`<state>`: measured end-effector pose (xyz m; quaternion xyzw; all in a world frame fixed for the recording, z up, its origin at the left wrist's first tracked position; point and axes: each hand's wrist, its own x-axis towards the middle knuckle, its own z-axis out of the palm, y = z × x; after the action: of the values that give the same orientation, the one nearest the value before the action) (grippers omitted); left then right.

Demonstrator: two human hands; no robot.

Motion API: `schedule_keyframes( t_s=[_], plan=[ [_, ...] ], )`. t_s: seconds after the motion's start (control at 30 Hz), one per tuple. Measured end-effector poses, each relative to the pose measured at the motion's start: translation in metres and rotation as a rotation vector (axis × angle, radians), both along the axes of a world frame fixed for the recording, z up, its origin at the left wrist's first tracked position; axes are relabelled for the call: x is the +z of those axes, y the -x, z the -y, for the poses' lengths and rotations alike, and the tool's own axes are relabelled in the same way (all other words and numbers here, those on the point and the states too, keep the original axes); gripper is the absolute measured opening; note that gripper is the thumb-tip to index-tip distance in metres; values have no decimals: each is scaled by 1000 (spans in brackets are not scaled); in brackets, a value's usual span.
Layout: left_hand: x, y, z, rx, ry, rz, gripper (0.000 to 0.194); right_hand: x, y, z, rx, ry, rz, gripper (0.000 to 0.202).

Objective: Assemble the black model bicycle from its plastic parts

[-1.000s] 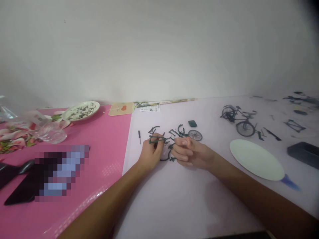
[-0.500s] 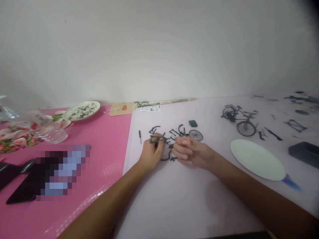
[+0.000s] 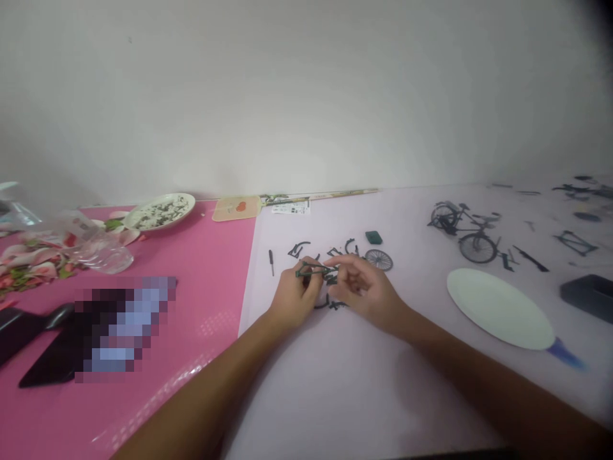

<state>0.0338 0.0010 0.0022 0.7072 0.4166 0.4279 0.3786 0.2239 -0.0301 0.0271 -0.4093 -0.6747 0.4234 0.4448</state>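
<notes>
My left hand point(image 3: 297, 295) is closed on a dark green toy bicycle frame point(image 3: 306, 271), held just over the table. Close by on the right, my right hand point(image 3: 366, 287) has its index finger stretched along the frame's far end, with thumb and index apart; whether it touches the frame is hard to tell. Around both hands lie small model bicycle parts: a spoked wheel point(image 3: 378, 259), a green block-shaped piece point(image 3: 373, 237) and a curved mudguard-like piece point(image 3: 301, 248). A small screwdriver point(image 3: 271, 262) rests left of them. Parts beneath my fingers are partly hidden.
An assembled model bicycle point(image 3: 464, 231) stands on the right, behind a white oval plate point(image 3: 500, 310). More loose parts and a dark tray point(image 3: 591, 297) lie farther right. On the pink side are a phone point(image 3: 52, 358), plastic bottle point(image 3: 103, 249), dish point(image 3: 160, 214) and fly swatter point(image 3: 236, 209).
My right hand has turned and loosened from a curled pinch, its index finger now stretched out leftward. The left hand still holds the frame. The whole view has shifted slightly.
</notes>
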Motion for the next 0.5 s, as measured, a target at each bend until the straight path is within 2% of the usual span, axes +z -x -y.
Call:
schedule_keyframes(
  t_s=[0.17,0.27,0.37,0.5],
  plan=[
    [5,-1,6,-81,-44,-114,20,5,-3,2,-90,-237,162,12],
    [9,-2,8,-91,-73,-148,27,9,-2,1,-151,-303,206,7],
    [10,-1,9,-87,-68,-143,32,9,0,0,-234,-263,178,15],
    [8,2,10,-116,-78,-90,20,6,0,-5,-337,-73,-25,23]
  ],
)
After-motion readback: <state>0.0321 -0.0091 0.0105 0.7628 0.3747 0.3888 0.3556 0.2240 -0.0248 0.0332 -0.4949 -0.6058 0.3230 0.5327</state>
